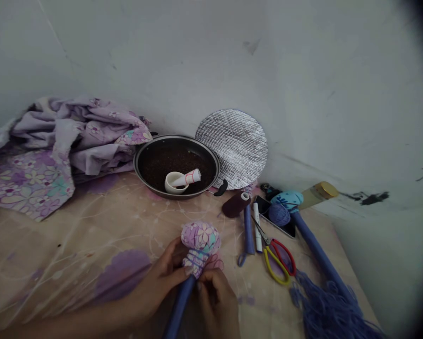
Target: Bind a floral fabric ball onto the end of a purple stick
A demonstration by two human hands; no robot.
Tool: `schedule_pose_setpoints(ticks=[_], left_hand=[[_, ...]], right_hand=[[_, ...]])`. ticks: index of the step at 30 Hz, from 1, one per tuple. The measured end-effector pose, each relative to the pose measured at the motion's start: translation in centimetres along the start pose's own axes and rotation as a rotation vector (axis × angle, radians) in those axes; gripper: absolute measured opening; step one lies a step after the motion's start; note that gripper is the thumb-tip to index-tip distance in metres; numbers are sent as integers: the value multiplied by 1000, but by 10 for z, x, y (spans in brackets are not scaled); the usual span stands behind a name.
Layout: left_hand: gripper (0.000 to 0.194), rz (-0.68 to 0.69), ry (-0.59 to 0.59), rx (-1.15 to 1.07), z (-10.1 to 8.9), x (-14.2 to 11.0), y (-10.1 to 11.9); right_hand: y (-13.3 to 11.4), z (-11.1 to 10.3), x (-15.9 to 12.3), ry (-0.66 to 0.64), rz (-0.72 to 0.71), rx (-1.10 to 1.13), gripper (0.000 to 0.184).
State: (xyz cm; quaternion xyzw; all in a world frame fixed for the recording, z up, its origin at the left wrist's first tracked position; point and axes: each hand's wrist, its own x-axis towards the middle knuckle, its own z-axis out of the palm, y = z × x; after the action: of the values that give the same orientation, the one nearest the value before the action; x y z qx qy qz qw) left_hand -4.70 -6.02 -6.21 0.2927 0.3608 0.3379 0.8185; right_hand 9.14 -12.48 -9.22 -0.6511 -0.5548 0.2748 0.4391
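A blue stick [181,306] with a padded floral-cloth head [200,236] is tilted up between my hands near the front of the table. Blue cord is wound round the gathered cloth [196,260] just under the head. My left hand [167,273] is closed round this neck, its thumb pressed on the cloth. On the other side, my right hand [216,294] has its fingers pinched together at the lower edge of the cloth. Whether they hold a cord end is too small to tell.
Scissors [280,263], a white marker [257,228], a dark thread spool [235,205] and a second padded stick [312,242] with blue yarn [324,306] lie right. Behind are a pan [178,195] holding a white cup [172,183], a silver disc [236,146] and heaped floral cloth [101,134].
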Motion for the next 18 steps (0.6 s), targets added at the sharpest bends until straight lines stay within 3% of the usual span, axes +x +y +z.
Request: schedule_pose_setpoints(ticks=[18], left_hand=[[61,-24,21,32,-1,0,1]], right_hand=[[-10,7,1,48,1,140,19]])
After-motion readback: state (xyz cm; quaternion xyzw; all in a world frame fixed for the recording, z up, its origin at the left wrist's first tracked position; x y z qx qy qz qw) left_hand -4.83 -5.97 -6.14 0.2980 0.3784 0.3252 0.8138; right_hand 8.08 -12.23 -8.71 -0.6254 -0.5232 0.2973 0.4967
